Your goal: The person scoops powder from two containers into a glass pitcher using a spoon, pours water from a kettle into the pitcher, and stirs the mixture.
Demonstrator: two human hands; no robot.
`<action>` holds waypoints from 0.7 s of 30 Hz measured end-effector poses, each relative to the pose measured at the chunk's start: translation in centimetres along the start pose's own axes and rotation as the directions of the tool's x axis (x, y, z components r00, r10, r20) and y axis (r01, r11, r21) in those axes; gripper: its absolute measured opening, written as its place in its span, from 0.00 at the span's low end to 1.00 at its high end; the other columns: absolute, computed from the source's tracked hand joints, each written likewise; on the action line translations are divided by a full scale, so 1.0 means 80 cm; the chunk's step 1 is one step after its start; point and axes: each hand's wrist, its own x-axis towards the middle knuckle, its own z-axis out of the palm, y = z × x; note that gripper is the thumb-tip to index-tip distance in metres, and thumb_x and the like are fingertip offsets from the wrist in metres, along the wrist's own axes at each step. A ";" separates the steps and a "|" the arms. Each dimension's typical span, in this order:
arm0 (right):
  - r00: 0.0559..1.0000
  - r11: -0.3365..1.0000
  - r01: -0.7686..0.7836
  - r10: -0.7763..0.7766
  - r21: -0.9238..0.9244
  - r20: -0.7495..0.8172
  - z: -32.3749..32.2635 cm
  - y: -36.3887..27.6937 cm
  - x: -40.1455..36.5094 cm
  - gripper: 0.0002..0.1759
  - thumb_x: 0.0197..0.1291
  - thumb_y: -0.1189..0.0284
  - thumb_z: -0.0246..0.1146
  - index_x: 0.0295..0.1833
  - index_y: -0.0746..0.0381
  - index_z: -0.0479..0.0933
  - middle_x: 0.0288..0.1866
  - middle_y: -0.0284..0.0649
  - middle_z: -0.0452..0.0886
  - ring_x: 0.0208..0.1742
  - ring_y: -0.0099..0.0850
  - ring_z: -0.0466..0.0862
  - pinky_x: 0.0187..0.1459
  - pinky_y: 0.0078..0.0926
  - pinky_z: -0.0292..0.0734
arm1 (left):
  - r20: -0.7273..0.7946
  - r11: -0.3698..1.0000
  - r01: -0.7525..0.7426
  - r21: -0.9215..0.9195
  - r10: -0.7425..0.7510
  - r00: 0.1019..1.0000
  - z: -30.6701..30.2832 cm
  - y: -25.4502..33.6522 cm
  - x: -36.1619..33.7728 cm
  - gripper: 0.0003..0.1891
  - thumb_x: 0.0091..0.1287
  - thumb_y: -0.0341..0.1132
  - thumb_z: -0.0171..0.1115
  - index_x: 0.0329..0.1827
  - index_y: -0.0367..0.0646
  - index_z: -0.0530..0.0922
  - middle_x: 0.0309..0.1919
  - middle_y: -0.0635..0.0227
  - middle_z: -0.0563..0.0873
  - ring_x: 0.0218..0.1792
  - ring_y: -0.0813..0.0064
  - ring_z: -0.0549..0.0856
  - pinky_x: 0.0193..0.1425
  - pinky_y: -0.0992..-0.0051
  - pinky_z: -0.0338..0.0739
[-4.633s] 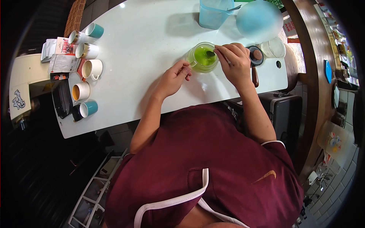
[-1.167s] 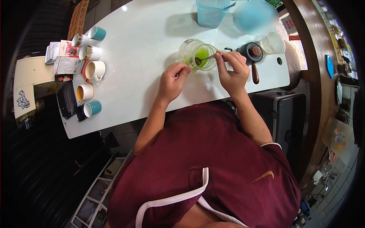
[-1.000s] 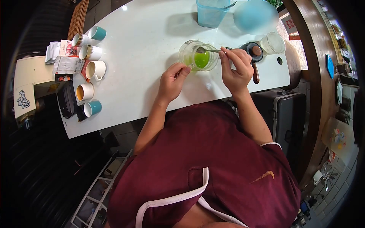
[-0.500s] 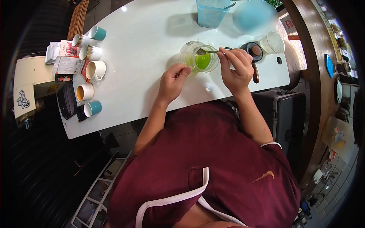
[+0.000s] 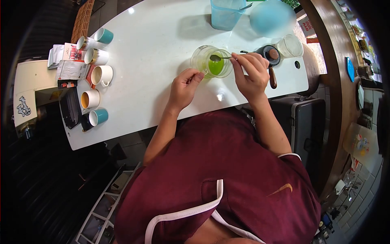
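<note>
A clear glass mug (image 5: 198, 61) with bright green liquid (image 5: 215, 68) in it stands on the white table. My left hand (image 5: 183, 87) is closed on the mug's handle, thumb and forefinger pinched together at its near side. Between the fingertips of my right hand (image 5: 252, 73) is a metal spoon (image 5: 223, 58), held by its handle. The spoon's bowl lies over the mug's mouth, overlapping the green liquid in this view. Just beyond my right hand sits a dark round pot (image 5: 269, 53) with a brown handle (image 5: 272, 78), partly covered by the fingers.
Several mugs, among them a white mug (image 5: 102, 76) and a teal cup (image 5: 98, 117), line the table's left side beside foil packets (image 5: 74, 70). At the back are a blue plastic container (image 5: 225, 17), a blurred blue round object (image 5: 272, 18) and a clear jar (image 5: 290, 45).
The spoon's bowl has shifted slightly toward me over the green liquid, and my right hand has moved a little to the left. My left hand stays on the mug's handle.
</note>
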 end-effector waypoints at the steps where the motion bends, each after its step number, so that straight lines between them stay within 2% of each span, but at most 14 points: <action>1: 0.999 0.999 0.041 -0.040 -0.029 0.030 -0.002 -0.002 0.001 0.10 0.48 0.75 0.73 0.38 0.58 0.84 0.31 0.29 0.82 0.35 0.27 0.80 0.38 0.24 0.64 | 0.000 1.000 0.000 -0.002 0.000 1.000 0.000 0.000 0.000 0.12 0.72 0.39 0.60 0.41 0.37 0.81 0.28 0.80 0.76 0.31 0.89 0.70 0.37 0.84 0.66; 4: 0.997 0.999 0.043 -0.042 -0.019 0.069 -0.002 -0.008 -0.002 0.09 0.48 0.74 0.73 0.37 0.57 0.84 0.31 0.29 0.82 0.36 0.27 0.80 0.38 0.24 0.64 | -0.034 0.999 -0.048 -0.014 0.048 0.998 0.001 -0.001 0.001 0.11 0.70 0.37 0.62 0.37 0.36 0.80 0.25 0.77 0.75 0.27 0.86 0.69 0.32 0.82 0.66; 5: 0.995 1.000 -0.002 0.003 -0.008 0.100 -0.004 -0.014 -0.002 0.09 0.49 0.77 0.72 0.38 0.60 0.84 0.31 0.32 0.84 0.36 0.29 0.82 0.39 0.24 0.66 | -0.034 0.999 -0.049 -0.016 0.048 0.998 0.000 -0.002 0.001 0.11 0.70 0.37 0.62 0.37 0.36 0.80 0.25 0.77 0.75 0.27 0.86 0.69 0.32 0.82 0.66; 8: 0.993 0.996 -0.091 0.089 0.016 0.072 0.002 -0.016 -0.007 0.08 0.50 0.77 0.71 0.38 0.60 0.84 0.30 0.32 0.83 0.35 0.28 0.81 0.40 0.24 0.66 | -0.026 0.997 -0.029 -0.077 0.027 0.999 -0.003 -0.006 0.001 0.11 0.71 0.37 0.61 0.37 0.37 0.81 0.25 0.78 0.75 0.27 0.87 0.68 0.32 0.83 0.65; 11: 0.997 0.999 -0.049 0.051 -0.023 0.066 0.006 -0.019 -0.003 0.08 0.50 0.74 0.71 0.37 0.56 0.84 0.29 0.27 0.80 0.36 0.26 0.79 0.39 0.25 0.63 | 0.015 0.989 0.005 -0.146 -0.003 1.000 -0.009 -0.011 0.000 0.11 0.72 0.37 0.60 0.37 0.37 0.81 0.25 0.80 0.75 0.28 0.88 0.68 0.33 0.83 0.65; 13: 0.995 0.998 -0.030 0.035 -0.052 0.096 0.005 -0.024 0.002 0.08 0.50 0.75 0.71 0.38 0.57 0.84 0.30 0.29 0.81 0.35 0.27 0.80 0.39 0.25 0.64 | 0.014 0.968 0.000 -0.251 0.003 1.000 -0.009 -0.010 -0.002 0.12 0.73 0.37 0.58 0.37 0.37 0.80 0.26 0.80 0.74 0.30 0.89 0.68 0.34 0.84 0.64; 15: 0.992 0.997 -0.012 0.022 -0.079 0.125 0.006 -0.027 0.003 0.08 0.50 0.76 0.71 0.38 0.59 0.85 0.30 0.31 0.82 0.35 0.28 0.80 0.39 0.24 0.65 | 0.027 0.964 0.008 -0.266 -0.001 1.000 -0.012 -0.013 -0.003 0.12 0.73 0.37 0.58 0.36 0.37 0.80 0.26 0.80 0.74 0.30 0.89 0.68 0.35 0.84 0.64; 17: 0.994 0.995 0.020 -0.008 -0.102 0.113 0.012 -0.027 0.004 0.08 0.51 0.72 0.71 0.38 0.54 0.84 0.29 0.27 0.80 0.35 0.26 0.78 0.39 0.25 0.63 | 0.044 0.961 0.016 -0.277 -0.004 0.999 -0.017 -0.015 -0.004 0.12 0.73 0.37 0.57 0.35 0.37 0.79 0.26 0.80 0.74 0.31 0.89 0.68 0.36 0.85 0.64; 21: 0.993 0.991 0.038 -0.023 -0.130 0.114 0.022 -0.037 0.006 0.08 0.51 0.71 0.72 0.39 0.54 0.84 0.29 0.26 0.80 0.36 0.26 0.79 0.40 0.25 0.63 | 0.061 0.949 0.044 -0.311 -0.026 0.998 -0.025 -0.017 -0.010 0.13 0.75 0.38 0.54 0.33 0.39 0.77 0.26 0.81 0.71 0.31 0.88 0.66 0.36 0.84 0.62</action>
